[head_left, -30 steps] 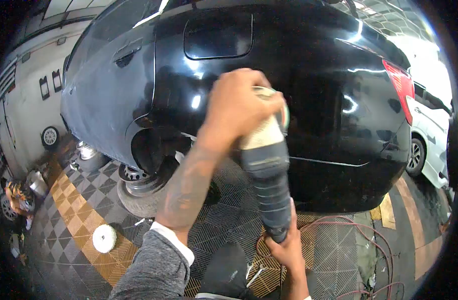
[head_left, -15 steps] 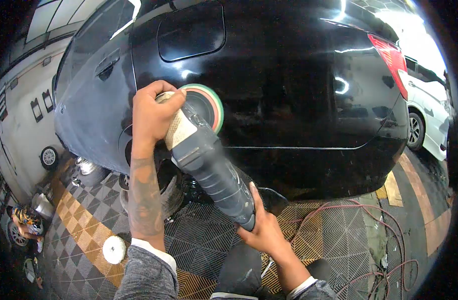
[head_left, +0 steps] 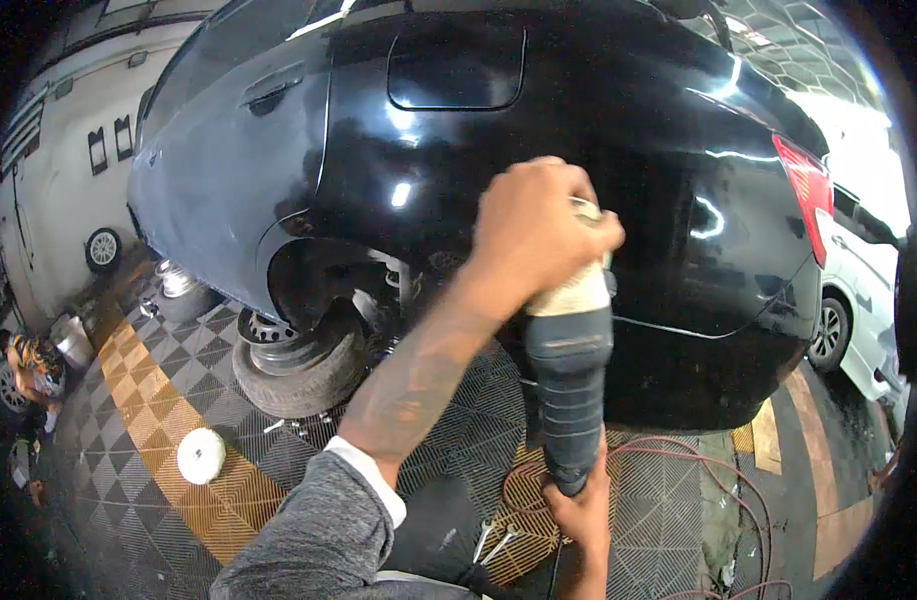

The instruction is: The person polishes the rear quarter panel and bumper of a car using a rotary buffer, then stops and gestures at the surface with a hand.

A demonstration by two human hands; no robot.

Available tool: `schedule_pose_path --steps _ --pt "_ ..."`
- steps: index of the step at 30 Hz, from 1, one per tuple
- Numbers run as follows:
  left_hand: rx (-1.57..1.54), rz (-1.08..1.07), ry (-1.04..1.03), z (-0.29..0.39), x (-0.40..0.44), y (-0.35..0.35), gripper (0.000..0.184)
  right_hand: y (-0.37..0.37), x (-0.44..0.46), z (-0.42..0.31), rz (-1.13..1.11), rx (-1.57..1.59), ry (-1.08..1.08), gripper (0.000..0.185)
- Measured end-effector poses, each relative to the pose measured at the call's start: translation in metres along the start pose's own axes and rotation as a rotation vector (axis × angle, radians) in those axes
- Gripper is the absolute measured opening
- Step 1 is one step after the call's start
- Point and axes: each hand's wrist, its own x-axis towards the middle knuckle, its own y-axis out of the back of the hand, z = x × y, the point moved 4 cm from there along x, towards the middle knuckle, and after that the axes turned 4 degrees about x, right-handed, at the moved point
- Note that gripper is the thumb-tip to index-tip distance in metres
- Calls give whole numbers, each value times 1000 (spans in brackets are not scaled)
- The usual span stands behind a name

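A dark grey car polisher (head_left: pixel 569 375) is held in both hands against or just in front of the rear side panel of a black car (head_left: pixel 458 190). My left hand (head_left: pixel 541 228) is closed over the polisher's head, which has worn, pale wrapping. Lower down, my right hand (head_left: pixel 584 503) wraps round the end of its long body. The pad is hidden behind the head and my left hand, so I cannot tell whether it touches the paint.
A loose tyre (head_left: pixel 298 375) lies below the open wheel arch. On the tiled floor are a white round pad (head_left: pixel 200 456), two spanners (head_left: pixel 498 543) and a red hose (head_left: pixel 713 460). A white car (head_left: pixel 858 290) stands at right; a person (head_left: pixel 36 368) crouches far left.
The polisher and both hands have moved right along the panel, and the tool's body is more upright in view. Its green-edged pad has gone out of sight. More of the wheel arch shows.
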Motion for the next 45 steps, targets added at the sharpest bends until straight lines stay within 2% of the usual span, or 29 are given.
schedule_pose_path --steps 5,8,11,15,19,20,23,25,28,32,37,39,41,43,45 --pt "-98 -36 -50 50 2 -37 31 22 -18 18 151 36 18 99" --pt "-110 -63 -71 63 5 -50 30 27 -20 34 198 127 -27 85" --pt "-102 -60 -86 63 6 -46 30 28 -18 32 124 152 -59 91" --pt "-19 -83 -25 33 3 -20 34 15 -7 13 84 53 18 100" --pt "76 -35 -21 -15 1 20 36 -11 14 -17 -79 54 89 111" --pt "79 -1 -52 -29 0 31 34 -18 19 -21 -138 147 -11 107" --pt "90 -1 81 -68 -4 64 30 -35 37 -34 -238 12 89 113" --pt "70 5 156 -87 -5 75 26 -41 47 -43 -268 0 82 113" --pt "29 -10 161 -89 -2 78 24 -42 49 -43 -286 -4 102 113" --pt "23 -15 99 -63 6 53 26 -20 43 -37 -238 10 86 112" --pt "40 -59 17 6 20 6 30 29 23 -24 -194 79 50 115" --pt "-3 -24 -69 34 27 -16 32 49 14 -12 -67 50 37 115" --pt "-59 -80 -61 58 32 -38 33 65 6 2 21 10 90 115" --pt "-91 -71 -81 80 34 -55 33 75 -6 34 76 100 -67 103" --pt "-154 -51 -125 94 36 -72 36 82 -13 50 164 121 -95 86"
